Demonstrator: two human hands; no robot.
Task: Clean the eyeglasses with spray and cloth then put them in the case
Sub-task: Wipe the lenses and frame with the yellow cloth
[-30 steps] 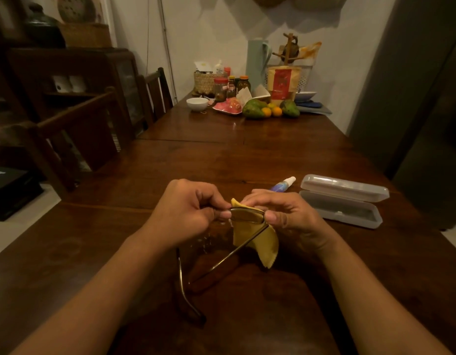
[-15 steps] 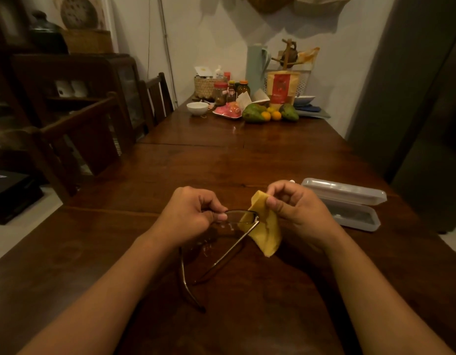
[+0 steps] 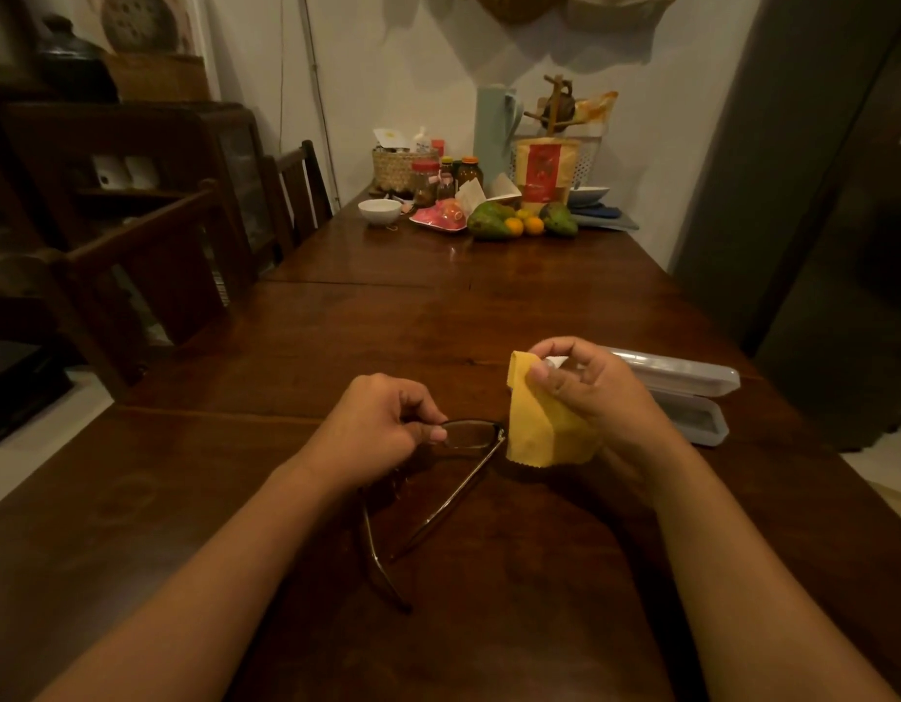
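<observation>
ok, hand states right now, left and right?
Left hand: gripping the eyeglasses.
Right hand: holding the yellow cloth, fingers at the spray bottle.

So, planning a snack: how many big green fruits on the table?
2: one green fruit left of the small oranges at the table's far end, the other green fruit right of them. Clutter could hide more.

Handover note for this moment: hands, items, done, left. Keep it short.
Left hand pinches the eyeglasses by the front frame, temples unfolded.
Right hand holds the yellow cloth, off the lenses. The spray bottle cap shows at its fingertips; grip on it unclear.
Case lies open on the table, to the right.
Done: case open, cloth in hand; cleaning progress can't be told.
Left: finish spray-and-wipe, fold temples, put glasses in case.
</observation>
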